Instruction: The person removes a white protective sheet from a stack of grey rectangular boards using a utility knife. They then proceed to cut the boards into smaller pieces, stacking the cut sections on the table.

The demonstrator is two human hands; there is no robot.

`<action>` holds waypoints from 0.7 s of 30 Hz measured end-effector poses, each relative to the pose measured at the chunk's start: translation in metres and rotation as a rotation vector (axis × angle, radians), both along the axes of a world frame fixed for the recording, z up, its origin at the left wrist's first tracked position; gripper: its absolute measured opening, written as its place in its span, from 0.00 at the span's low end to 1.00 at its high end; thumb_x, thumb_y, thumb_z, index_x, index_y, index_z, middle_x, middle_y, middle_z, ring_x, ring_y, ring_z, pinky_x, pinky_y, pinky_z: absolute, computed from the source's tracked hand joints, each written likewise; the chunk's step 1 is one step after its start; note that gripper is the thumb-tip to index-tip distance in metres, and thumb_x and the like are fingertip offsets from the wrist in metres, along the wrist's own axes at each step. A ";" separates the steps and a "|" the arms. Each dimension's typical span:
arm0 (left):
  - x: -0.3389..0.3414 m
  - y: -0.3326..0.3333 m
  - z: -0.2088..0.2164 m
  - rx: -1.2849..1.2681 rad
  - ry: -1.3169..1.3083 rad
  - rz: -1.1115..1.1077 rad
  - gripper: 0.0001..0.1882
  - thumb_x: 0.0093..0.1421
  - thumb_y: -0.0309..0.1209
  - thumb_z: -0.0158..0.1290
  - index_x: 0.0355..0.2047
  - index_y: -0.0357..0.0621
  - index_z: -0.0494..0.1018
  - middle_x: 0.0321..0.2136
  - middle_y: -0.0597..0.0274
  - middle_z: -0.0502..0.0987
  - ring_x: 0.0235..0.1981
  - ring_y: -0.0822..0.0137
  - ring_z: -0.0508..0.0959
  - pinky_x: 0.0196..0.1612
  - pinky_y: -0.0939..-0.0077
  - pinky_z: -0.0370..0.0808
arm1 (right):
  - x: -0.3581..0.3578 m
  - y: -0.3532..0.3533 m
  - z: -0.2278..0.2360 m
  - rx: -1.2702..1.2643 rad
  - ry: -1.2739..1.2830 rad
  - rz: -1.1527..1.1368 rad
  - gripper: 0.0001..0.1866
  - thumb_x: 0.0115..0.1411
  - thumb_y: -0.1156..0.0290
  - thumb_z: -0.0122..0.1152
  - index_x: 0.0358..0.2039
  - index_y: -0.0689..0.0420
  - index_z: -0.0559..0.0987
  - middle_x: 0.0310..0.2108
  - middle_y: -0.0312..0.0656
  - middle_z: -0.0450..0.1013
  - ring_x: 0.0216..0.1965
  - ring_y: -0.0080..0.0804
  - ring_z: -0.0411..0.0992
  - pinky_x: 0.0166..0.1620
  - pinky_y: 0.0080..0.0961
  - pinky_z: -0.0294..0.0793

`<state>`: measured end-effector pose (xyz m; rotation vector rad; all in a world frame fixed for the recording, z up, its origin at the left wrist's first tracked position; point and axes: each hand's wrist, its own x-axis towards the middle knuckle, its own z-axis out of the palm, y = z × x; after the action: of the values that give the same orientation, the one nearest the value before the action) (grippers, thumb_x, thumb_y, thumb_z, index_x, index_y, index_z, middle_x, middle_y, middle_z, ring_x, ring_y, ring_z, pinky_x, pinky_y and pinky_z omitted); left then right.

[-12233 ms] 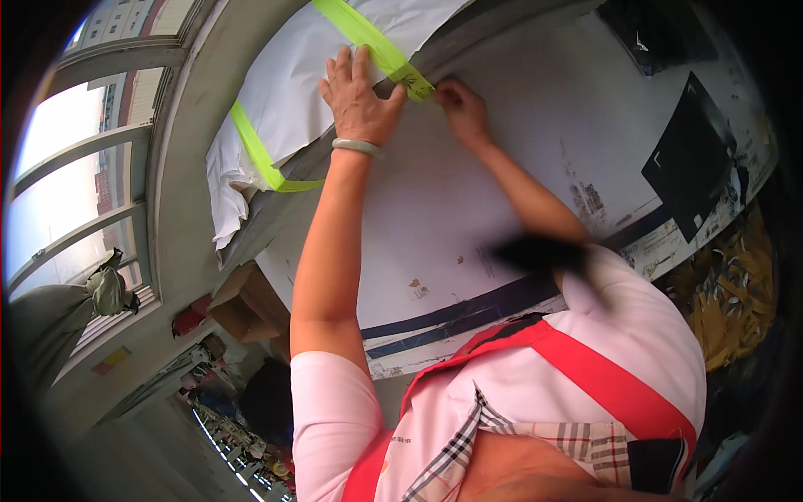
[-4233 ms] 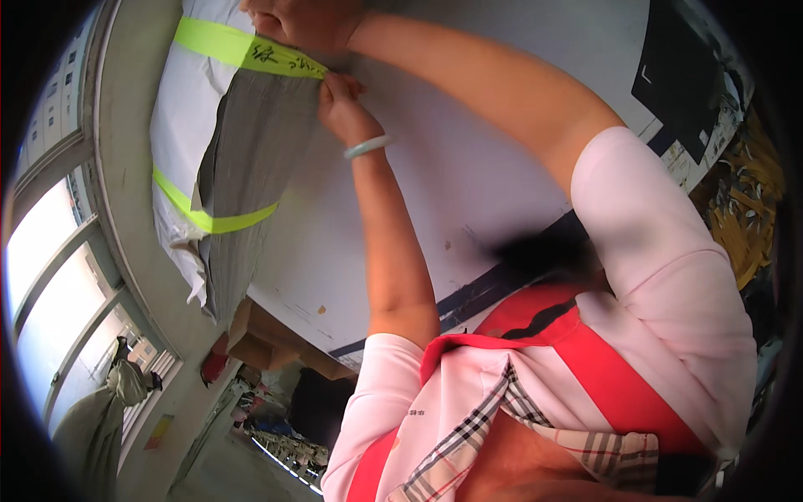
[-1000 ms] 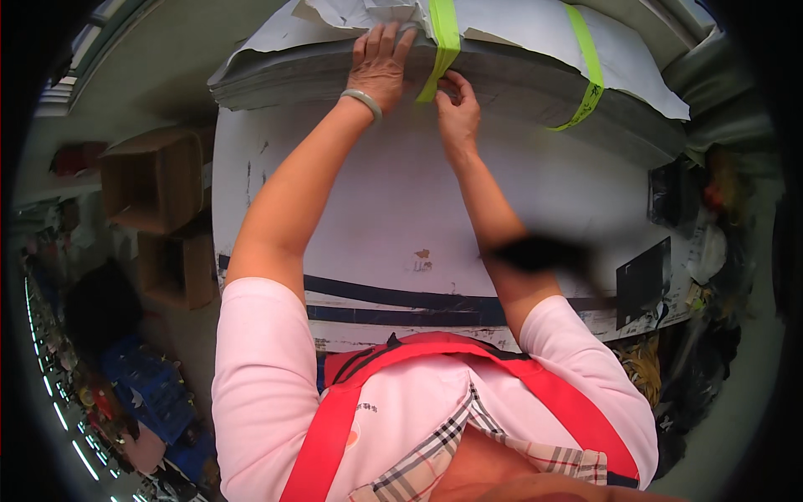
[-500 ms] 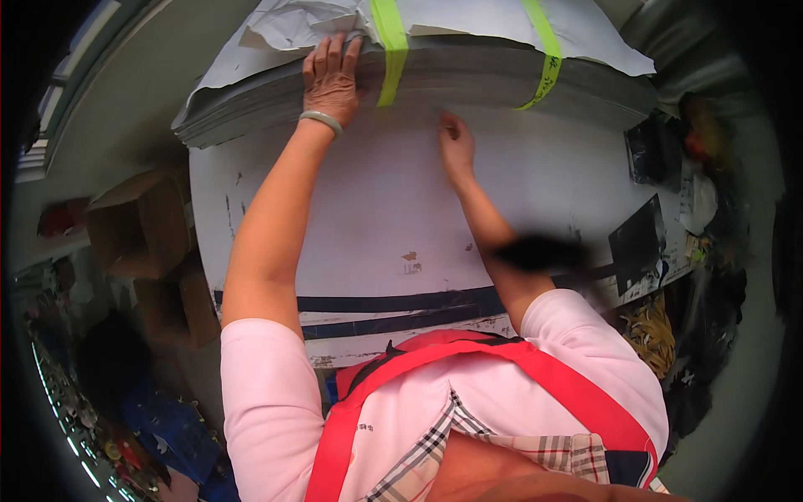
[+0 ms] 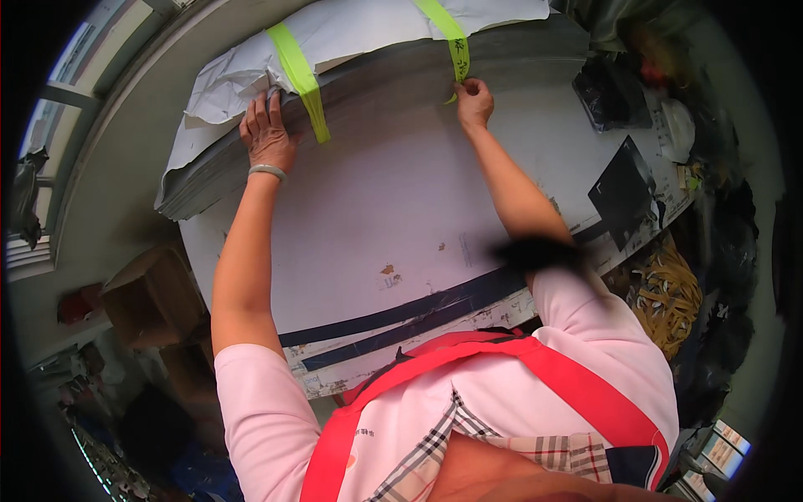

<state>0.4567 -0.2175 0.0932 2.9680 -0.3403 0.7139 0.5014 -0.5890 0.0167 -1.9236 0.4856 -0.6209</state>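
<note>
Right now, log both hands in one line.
left hand: spread against edge of grey stack | right hand: pinching right yellow-green strip near lower end | left yellow-green strip: across white sheet

Daylight glares white through windows (image 5: 113, 42) beyond the worktop's (image 5: 376, 209) far left corner; light falls off to murk past its right edge. Neon-yellow tape strips (image 5: 294, 63) look bright, slightly soft. An out-of-focus black shape (image 5: 539, 253) smudges the front edge. Fisheye distortion bows straight lines; the view's corners are black.
</note>
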 end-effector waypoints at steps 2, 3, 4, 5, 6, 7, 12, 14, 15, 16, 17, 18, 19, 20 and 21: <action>-0.001 0.002 0.002 0.062 0.007 0.027 0.49 0.45 0.41 0.63 0.63 0.52 0.48 0.62 0.59 0.49 0.64 0.56 0.48 0.62 0.55 0.45 | -0.001 -0.003 0.002 0.038 0.061 0.071 0.11 0.50 0.65 0.63 0.30 0.58 0.77 0.24 0.40 0.75 0.27 0.34 0.74 0.35 0.31 0.71; -0.001 -0.002 0.004 0.036 0.009 0.016 0.47 0.45 0.37 0.63 0.63 0.52 0.49 0.62 0.56 0.49 0.64 0.55 0.49 0.61 0.55 0.46 | -0.004 -0.009 0.003 0.005 0.069 0.073 0.10 0.50 0.66 0.63 0.30 0.58 0.77 0.23 0.41 0.75 0.27 0.35 0.74 0.34 0.31 0.70; -0.003 -0.012 0.014 0.022 0.053 0.061 0.47 0.45 0.35 0.63 0.62 0.52 0.50 0.62 0.55 0.49 0.64 0.54 0.49 0.61 0.56 0.46 | -0.005 -0.016 0.002 -0.025 0.080 0.075 0.09 0.50 0.66 0.62 0.29 0.58 0.77 0.23 0.41 0.75 0.27 0.35 0.74 0.33 0.31 0.70; -0.008 -0.028 0.023 0.010 0.100 0.097 0.46 0.45 0.33 0.63 0.62 0.52 0.50 0.62 0.55 0.49 0.64 0.54 0.49 0.61 0.56 0.47 | -0.006 -0.022 0.002 -0.051 0.094 0.068 0.09 0.50 0.66 0.62 0.28 0.58 0.77 0.22 0.42 0.74 0.27 0.36 0.74 0.33 0.31 0.70; -0.008 -0.047 0.032 -0.001 0.146 0.134 0.46 0.45 0.32 0.63 0.62 0.52 0.50 0.62 0.54 0.49 0.64 0.54 0.49 0.61 0.57 0.47 | 0.001 -0.029 0.004 -0.020 0.044 0.093 0.08 0.51 0.67 0.61 0.28 0.58 0.76 0.22 0.42 0.74 0.26 0.36 0.74 0.32 0.31 0.70; -0.015 -0.061 0.037 -0.006 0.084 0.098 0.44 0.45 0.28 0.61 0.61 0.52 0.53 0.61 0.52 0.50 0.63 0.53 0.52 0.60 0.57 0.50 | -0.003 -0.026 0.004 0.030 0.012 0.122 0.08 0.51 0.67 0.60 0.28 0.58 0.76 0.21 0.42 0.74 0.26 0.37 0.73 0.32 0.31 0.70; -0.002 -0.171 0.048 -0.060 0.080 -0.156 0.41 0.45 0.28 0.62 0.60 0.51 0.57 0.60 0.53 0.53 0.61 0.53 0.56 0.60 0.60 0.54 | -0.015 -0.023 0.008 0.379 0.088 0.255 0.07 0.54 0.69 0.58 0.27 0.60 0.75 0.24 0.42 0.75 0.24 0.36 0.75 0.30 0.33 0.71; 0.018 -0.218 0.051 -0.065 0.126 -0.210 0.41 0.45 0.30 0.63 0.60 0.50 0.57 0.60 0.54 0.53 0.61 0.53 0.55 0.60 0.59 0.54 | -0.014 -0.026 0.006 0.488 0.118 0.292 0.09 0.54 0.68 0.59 0.28 0.61 0.76 0.27 0.43 0.76 0.25 0.34 0.76 0.31 0.32 0.71; 0.031 -0.237 0.051 -0.035 0.135 -0.212 0.43 0.44 0.31 0.64 0.60 0.50 0.56 0.61 0.54 0.53 0.62 0.54 0.54 0.60 0.58 0.54 | -0.013 -0.029 0.005 0.542 0.134 0.310 0.10 0.54 0.67 0.60 0.29 0.62 0.76 0.28 0.44 0.76 0.26 0.33 0.76 0.31 0.32 0.72; 0.047 -0.253 0.050 -0.006 0.144 -0.216 0.45 0.43 0.33 0.64 0.61 0.50 0.54 0.61 0.54 0.52 0.63 0.54 0.54 0.60 0.57 0.54 | -0.010 -0.031 0.000 0.468 0.058 0.315 0.11 0.54 0.66 0.60 0.31 0.61 0.76 0.29 0.44 0.77 0.27 0.33 0.77 0.32 0.31 0.72; 0.059 -0.266 0.047 0.021 0.154 -0.218 0.47 0.42 0.35 0.65 0.61 0.50 0.53 0.62 0.54 0.52 0.63 0.54 0.53 0.60 0.57 0.54 | -0.006 -0.034 -0.007 0.391 -0.017 0.320 0.12 0.53 0.65 0.61 0.32 0.61 0.77 0.30 0.45 0.77 0.29 0.33 0.77 0.33 0.31 0.72; 0.068 -0.276 0.044 0.025 0.191 -0.176 0.49 0.41 0.36 0.66 0.62 0.49 0.52 0.62 0.54 0.51 0.64 0.54 0.52 0.60 0.56 0.54 | -0.004 -0.038 -0.014 0.315 -0.091 0.323 0.13 0.53 0.64 0.61 0.34 0.61 0.77 0.31 0.45 0.77 0.30 0.33 0.77 0.34 0.30 0.72; 0.074 -0.280 0.038 0.027 0.230 -0.121 0.51 0.39 0.37 0.67 0.62 0.49 0.51 0.62 0.54 0.51 0.64 0.54 0.51 0.61 0.55 0.53 | -0.005 -0.040 -0.016 0.308 -0.025 0.412 0.14 0.53 0.63 0.61 0.36 0.60 0.78 0.32 0.46 0.77 0.32 0.35 0.77 0.36 0.30 0.72; 0.078 -0.284 0.035 0.024 0.265 -0.066 0.54 0.38 0.39 0.68 0.63 0.49 0.49 0.62 0.54 0.50 0.65 0.54 0.50 0.61 0.54 0.52 | -0.005 -0.045 -0.009 0.295 0.037 0.501 0.15 0.53 0.62 0.61 0.37 0.60 0.78 0.33 0.46 0.77 0.34 0.36 0.77 0.37 0.30 0.72; 0.079 -0.284 0.032 0.018 0.265 -0.068 0.56 0.37 0.39 0.68 0.63 0.49 0.48 0.62 0.54 0.50 0.65 0.54 0.49 0.61 0.53 0.52 | -0.004 -0.050 -0.002 0.282 0.099 0.590 0.17 0.53 0.61 0.60 0.39 0.59 0.78 0.34 0.47 0.77 0.35 0.37 0.76 0.39 0.30 0.72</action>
<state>0.5357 -0.5013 0.1250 2.9987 -0.4263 0.3065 0.4970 -0.6394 0.0143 -1.7130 0.0447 -0.0687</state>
